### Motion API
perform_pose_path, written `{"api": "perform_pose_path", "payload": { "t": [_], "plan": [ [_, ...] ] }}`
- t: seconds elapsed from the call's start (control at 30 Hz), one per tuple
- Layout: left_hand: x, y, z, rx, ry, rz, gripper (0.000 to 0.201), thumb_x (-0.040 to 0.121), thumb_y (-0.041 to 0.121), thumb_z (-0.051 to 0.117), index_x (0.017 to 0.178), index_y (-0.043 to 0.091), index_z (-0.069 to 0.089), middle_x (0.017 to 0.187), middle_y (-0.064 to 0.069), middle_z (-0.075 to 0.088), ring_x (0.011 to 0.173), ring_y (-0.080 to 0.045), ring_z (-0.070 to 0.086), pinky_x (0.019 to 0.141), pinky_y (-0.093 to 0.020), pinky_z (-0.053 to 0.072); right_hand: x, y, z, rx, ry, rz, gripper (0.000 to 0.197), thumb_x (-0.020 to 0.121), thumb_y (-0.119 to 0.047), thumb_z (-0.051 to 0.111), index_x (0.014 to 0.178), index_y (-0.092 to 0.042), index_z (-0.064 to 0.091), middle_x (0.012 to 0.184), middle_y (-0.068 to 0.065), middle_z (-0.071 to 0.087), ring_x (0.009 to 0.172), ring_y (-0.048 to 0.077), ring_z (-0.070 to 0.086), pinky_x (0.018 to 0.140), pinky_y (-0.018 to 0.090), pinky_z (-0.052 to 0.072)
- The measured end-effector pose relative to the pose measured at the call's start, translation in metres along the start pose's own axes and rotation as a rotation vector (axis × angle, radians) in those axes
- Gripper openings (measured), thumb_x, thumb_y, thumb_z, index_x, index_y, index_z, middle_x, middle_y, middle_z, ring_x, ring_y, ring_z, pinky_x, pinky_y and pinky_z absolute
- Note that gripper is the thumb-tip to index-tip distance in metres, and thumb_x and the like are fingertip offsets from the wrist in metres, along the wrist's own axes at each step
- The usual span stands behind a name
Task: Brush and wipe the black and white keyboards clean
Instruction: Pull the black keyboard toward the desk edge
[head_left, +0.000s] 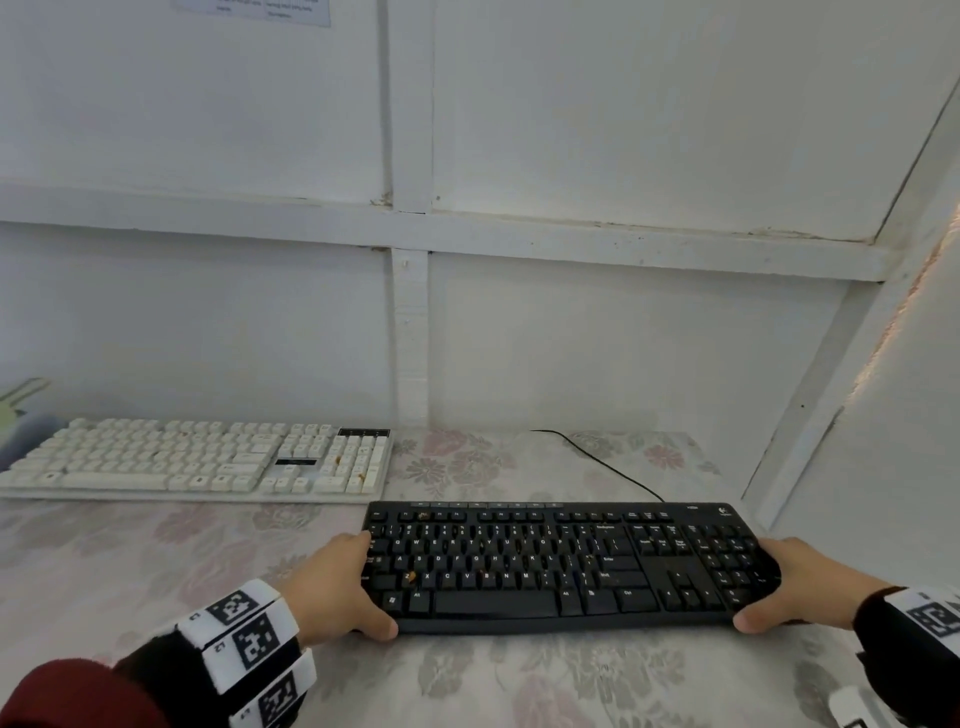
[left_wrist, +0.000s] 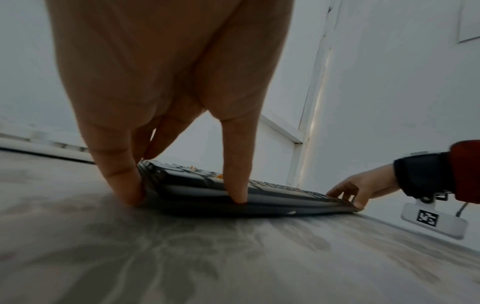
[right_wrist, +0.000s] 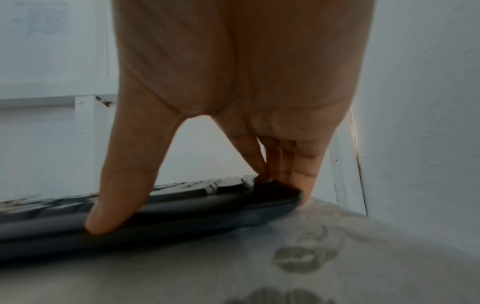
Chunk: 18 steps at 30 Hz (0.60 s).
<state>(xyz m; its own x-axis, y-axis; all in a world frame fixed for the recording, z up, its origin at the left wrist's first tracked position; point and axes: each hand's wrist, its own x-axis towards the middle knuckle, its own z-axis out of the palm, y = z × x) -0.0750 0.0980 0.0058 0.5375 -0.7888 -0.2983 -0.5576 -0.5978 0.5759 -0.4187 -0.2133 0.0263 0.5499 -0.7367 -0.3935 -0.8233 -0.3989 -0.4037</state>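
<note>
A black keyboard (head_left: 571, 566) lies on the flowered tablecloth near the front, with orange crumbs among its keys. My left hand (head_left: 337, 587) grips its left end, thumb on the front edge and fingers at the side; the left wrist view shows the same keyboard (left_wrist: 197, 185) held so. My right hand (head_left: 789, 587) grips its right end the same way, thumb on the front edge of the keyboard (right_wrist: 182, 207). A white keyboard (head_left: 202, 460) with crumbs on its number pad lies at the back left, untouched.
A black cable (head_left: 602, 462) runs from the black keyboard toward the back wall. White walls (head_left: 649, 338) close in at the back and right. A greenish and blue object (head_left: 21, 410) sits at the far left edge. The tablecloth (head_left: 519, 686) covers the table.
</note>
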Motion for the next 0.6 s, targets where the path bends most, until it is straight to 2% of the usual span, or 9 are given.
{"api": "perform_pose_path", "payload": {
  "t": [0.07, 0.17, 0.23, 0.3, 0.37, 0.43, 0.5, 0.57, 0.6],
  "plan": [
    [-0.009, -0.007, 0.0, 0.005, 0.012, 0.001, 0.071, 0.058, 0.029, 0.084, 0.119, 0.021, 0.049, 0.118, 0.004, 0.05, 0.104, -0.013, 0.054, 0.091, -0.025, 0.047, -0.01, -0.007, 0.005, 0.019, 0.007, -0.012, 0.099, 0.013, -0.054, 0.089, 0.101, -0.018, 0.06, 0.104, 0.001, 0.063, 0.091, 0.013, 0.063, 0.079, 0.024, 0.051],
    [-0.021, -0.02, -0.006, -0.013, 0.011, 0.026, 0.069, 0.059, 0.025, 0.084, 0.119, 0.021, 0.049, 0.12, 0.002, 0.049, 0.106, -0.013, 0.053, 0.094, -0.029, 0.046, -0.024, -0.021, 0.016, 0.054, 0.008, -0.011, 0.08, 0.028, -0.039, 0.09, 0.099, -0.017, 0.06, 0.102, 0.001, 0.063, 0.09, 0.012, 0.063, 0.073, 0.019, 0.048],
    [-0.031, -0.029, -0.013, -0.01, -0.001, 0.035, 0.068, 0.061, 0.025, 0.083, 0.118, 0.023, 0.046, 0.12, 0.004, 0.047, 0.108, -0.013, 0.05, 0.097, -0.027, 0.043, -0.03, -0.029, 0.024, 0.058, 0.017, -0.011, 0.082, 0.024, -0.043, 0.09, 0.096, -0.02, 0.059, 0.101, 0.0, 0.06, 0.09, 0.012, 0.061, 0.071, 0.019, 0.047],
    [-0.038, -0.04, -0.021, -0.034, -0.026, 0.035, 0.064, 0.057, 0.027, 0.083, 0.11, 0.026, 0.046, 0.117, 0.006, 0.047, 0.106, -0.011, 0.051, 0.096, -0.026, 0.044, -0.035, -0.04, 0.032, 0.04, 0.022, -0.018, 0.084, 0.019, -0.05, 0.088, 0.093, -0.025, 0.057, 0.101, 0.0, 0.058, 0.091, 0.012, 0.06, 0.072, 0.021, 0.046],
    [-0.045, -0.053, -0.031, -0.09, -0.034, 0.031, 0.067, 0.046, 0.029, 0.082, 0.107, 0.024, 0.053, 0.115, 0.004, 0.054, 0.1, -0.01, 0.057, 0.091, -0.028, 0.05, -0.039, -0.051, 0.042, 0.036, 0.026, -0.027, 0.09, 0.015, -0.056, 0.087, 0.095, -0.027, 0.057, 0.104, 0.001, 0.058, 0.093, 0.014, 0.059, 0.076, 0.023, 0.047],
    [-0.05, -0.066, -0.04, -0.098, -0.029, 0.021, 0.067, 0.049, 0.025, 0.083, 0.109, 0.023, 0.054, 0.112, 0.005, 0.057, 0.1, -0.01, 0.058, 0.089, -0.026, 0.05, -0.041, -0.062, 0.052, 0.039, 0.032, -0.041, 0.098, 0.01, -0.063, 0.085, 0.097, -0.028, 0.057, 0.106, 0.002, 0.058, 0.094, 0.015, 0.06, 0.081, 0.026, 0.05],
    [-0.056, -0.079, -0.049, -0.112, -0.025, 0.009, 0.07, 0.046, 0.026, 0.083, 0.11, 0.022, 0.056, 0.11, 0.006, 0.061, 0.099, -0.01, 0.06, 0.089, -0.027, 0.05, -0.046, -0.079, 0.061, 0.034, 0.028, -0.04, 0.096, 0.015, -0.061, 0.086, 0.099, -0.028, 0.055, 0.107, 0.002, 0.055, 0.095, 0.015, 0.058, 0.081, 0.026, 0.05],
    [-0.059, -0.095, -0.057, -0.14, -0.027, 0.013, 0.076, 0.035, 0.034, 0.079, 0.107, 0.024, 0.058, 0.107, 0.004, 0.065, 0.096, -0.011, 0.063, 0.089, -0.031, 0.051, -0.053, -0.098, 0.069, 0.025, 0.018, -0.034, 0.086, 0.028, -0.051, 0.09, 0.102, -0.027, 0.052, 0.109, 0.001, 0.052, 0.094, 0.012, 0.055, 0.076, 0.021, 0.047],
    [-0.062, -0.1, -0.061, -0.143, -0.029, 0.004, 0.076, 0.034, 0.033, 0.079, 0.107, 0.024, 0.057, 0.107, 0.003, 0.066, 0.096, -0.012, 0.063, 0.09, -0.032, 0.051, -0.055, -0.107, 0.072, 0.036, 0.011, -0.041, 0.086, 0.029, -0.051, 0.09, 0.102, -0.028, 0.051, 0.108, 0.0, 0.052, 0.092, 0.01, 0.055, 0.073, 0.018, 0.045]
  ]
}}
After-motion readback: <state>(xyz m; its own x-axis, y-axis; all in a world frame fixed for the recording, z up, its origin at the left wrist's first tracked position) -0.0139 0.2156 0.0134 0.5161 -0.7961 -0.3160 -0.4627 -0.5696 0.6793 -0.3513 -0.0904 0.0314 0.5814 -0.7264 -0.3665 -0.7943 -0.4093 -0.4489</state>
